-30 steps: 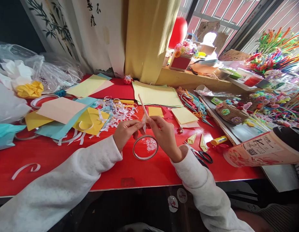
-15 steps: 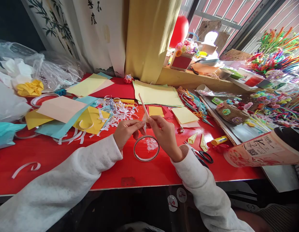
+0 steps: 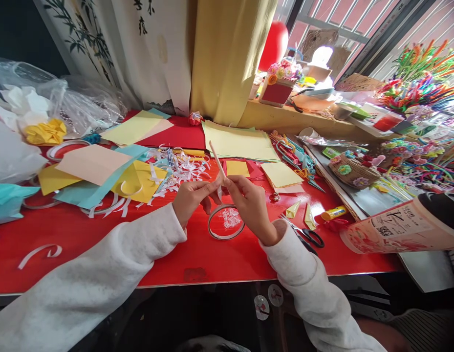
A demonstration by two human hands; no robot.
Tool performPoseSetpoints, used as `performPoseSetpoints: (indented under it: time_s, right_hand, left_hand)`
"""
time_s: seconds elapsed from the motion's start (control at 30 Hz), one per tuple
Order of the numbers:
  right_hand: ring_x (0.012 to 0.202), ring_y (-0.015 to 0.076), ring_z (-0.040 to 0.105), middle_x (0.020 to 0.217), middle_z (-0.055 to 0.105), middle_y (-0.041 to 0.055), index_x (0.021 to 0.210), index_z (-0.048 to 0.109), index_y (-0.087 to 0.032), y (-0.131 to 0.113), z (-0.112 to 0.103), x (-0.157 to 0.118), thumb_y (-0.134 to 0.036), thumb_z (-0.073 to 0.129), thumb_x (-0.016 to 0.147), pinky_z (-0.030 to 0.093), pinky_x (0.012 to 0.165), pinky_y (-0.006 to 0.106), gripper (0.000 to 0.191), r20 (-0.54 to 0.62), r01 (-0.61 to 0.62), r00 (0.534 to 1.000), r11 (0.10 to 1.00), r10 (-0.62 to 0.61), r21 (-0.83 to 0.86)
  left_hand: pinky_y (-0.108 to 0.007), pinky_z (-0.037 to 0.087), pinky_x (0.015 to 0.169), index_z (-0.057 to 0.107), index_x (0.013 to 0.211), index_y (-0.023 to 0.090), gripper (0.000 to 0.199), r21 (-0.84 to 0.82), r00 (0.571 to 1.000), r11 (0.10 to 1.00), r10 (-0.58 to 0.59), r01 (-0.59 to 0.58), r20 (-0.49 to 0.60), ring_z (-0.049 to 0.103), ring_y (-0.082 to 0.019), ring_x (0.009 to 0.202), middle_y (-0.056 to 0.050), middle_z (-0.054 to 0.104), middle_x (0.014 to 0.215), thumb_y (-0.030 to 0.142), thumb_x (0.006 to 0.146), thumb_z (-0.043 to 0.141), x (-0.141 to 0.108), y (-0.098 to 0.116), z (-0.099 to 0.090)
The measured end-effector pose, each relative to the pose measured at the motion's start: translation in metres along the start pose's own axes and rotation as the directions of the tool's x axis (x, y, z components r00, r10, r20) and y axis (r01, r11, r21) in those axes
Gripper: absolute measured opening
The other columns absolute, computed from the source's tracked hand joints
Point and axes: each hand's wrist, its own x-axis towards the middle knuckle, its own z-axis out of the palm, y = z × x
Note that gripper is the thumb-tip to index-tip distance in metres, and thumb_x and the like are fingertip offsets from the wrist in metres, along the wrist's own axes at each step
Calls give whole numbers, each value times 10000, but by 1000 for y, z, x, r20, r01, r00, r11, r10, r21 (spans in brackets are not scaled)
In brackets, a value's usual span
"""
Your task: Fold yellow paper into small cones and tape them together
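Note:
My left hand [image 3: 193, 201] and my right hand [image 3: 251, 208] meet over the red table, both closed in pinches. A narrow, pale pink folded piece of paper [image 3: 215, 156] sticks up between their fingertips. Just below, a strip of whitish tape [image 3: 220, 193] shows between the fingers. Under it hangs a nearly used-up tape roll [image 3: 225, 238], a thin ring tilted beside my right palm. Both hands grip around the paper; the fingers hide its lower end. Scissors [image 3: 313, 238] with black handles lie near my right wrist.
Coloured paper sheets [image 3: 93, 164] and curled white strips [image 3: 188, 171] cover the left and back. Two folded yellow pieces [image 3: 309, 217] and a glue stick [image 3: 334, 212] lie on the right. A drink cup [image 3: 391, 227] leans in at the right edge, near a woven basket [image 3: 353, 171].
The tape roll has swung slightly right and up, and its ring looks flatter. Both hands keep nearly the same place and hold on the paper.

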Motion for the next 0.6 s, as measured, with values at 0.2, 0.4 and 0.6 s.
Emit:
performPoseSetpoints:
  time_s: [0.2,0.4,0.6]
  right_hand:
    - [685,124,634,752,670,33,888,591,-163,0,0,0,-295,462,869,483,623,233,185,18,24,1000,1000,-24,-19]
    - [674,112,618,732,649,19,888,580,-175,-1,0,0,-295,448,874,480,620,226,179,38,40,998,999,-39,-12]
    - [700,112,624,766,660,22,900,576,-178,0,-1,-1,-292,447,875,485,643,234,174,50,46,998,998,-47,30]
  left_hand:
    - [-205,369,365,634,647,122,318,11,1000,1000,-24,24,-19,487,-83,342,-20,625,530,424,741,598,-1,2,1]
    - [-208,359,362,646,648,124,323,3,999,999,-34,34,-14,483,-85,336,-23,615,501,435,729,610,-1,4,2]
    - [-219,373,361,620,601,108,387,4,997,997,-82,82,-17,496,-98,337,-44,617,496,483,698,625,1,3,0]
